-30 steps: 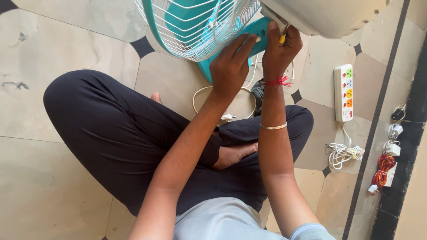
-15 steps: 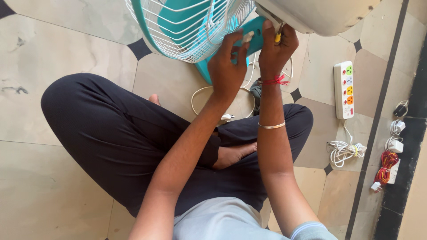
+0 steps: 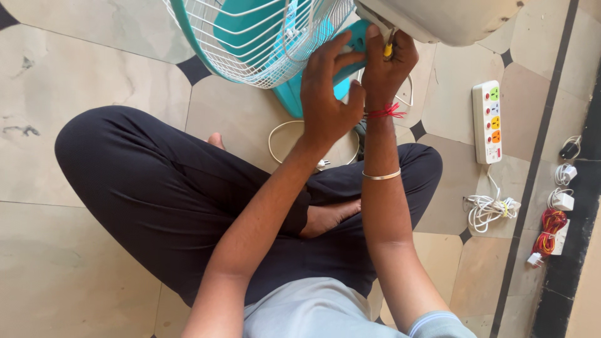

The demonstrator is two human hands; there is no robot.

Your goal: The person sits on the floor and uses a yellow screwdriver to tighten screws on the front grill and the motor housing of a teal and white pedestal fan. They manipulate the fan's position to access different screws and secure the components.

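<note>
A teal table fan (image 3: 294,94) with a white wire guard (image 3: 250,37) stands on the tiled floor in front of my crossed legs. My left hand (image 3: 325,94) grips the teal body of the fan just behind the guard. My right hand (image 3: 385,66) is closed around a screwdriver with a yellow handle (image 3: 389,50), held against the back of the fan under a cream-coloured housing (image 3: 451,19). A red thread and a metal bangle sit on my right wrist.
A white power strip (image 3: 487,122) with coloured sockets lies on the floor at the right, its white cable (image 3: 491,206) coiled below it. Small chargers and a red-yellow wire bundle (image 3: 548,228) lie along the dark strip at the right edge. A white cord loops under the fan.
The view has shifted slightly, so the fan sits a bit lower and further left in it. My left hand has slid up along the teal body; my right hand stays on the screwdriver.
</note>
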